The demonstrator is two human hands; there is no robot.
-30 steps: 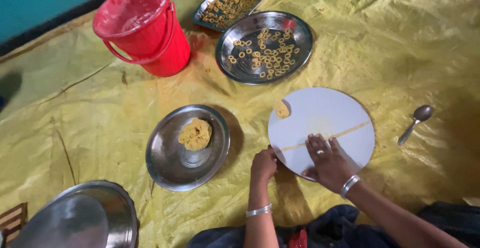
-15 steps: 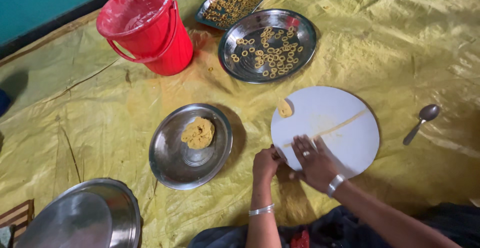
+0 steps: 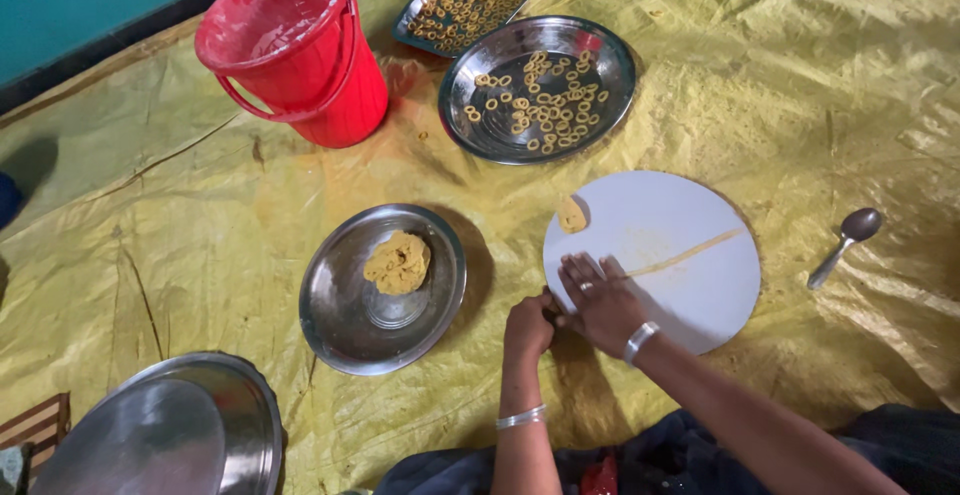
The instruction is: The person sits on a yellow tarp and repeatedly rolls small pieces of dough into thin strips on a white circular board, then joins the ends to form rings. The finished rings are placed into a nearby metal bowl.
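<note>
Bare white board [image 3: 690,295] lies open right of the dough strand [image 3: 685,252]; steel plate [image 3: 345,320] blocks leftward

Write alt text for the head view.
A right hand presses a thin dough rope on a round white board; the left hand rests at its edge. Nearby: dough plate, red bucket, spoon.

One head-worn camera looks steeply down, fairly near, at the yellow sheet [image 3: 820,75].
</note>
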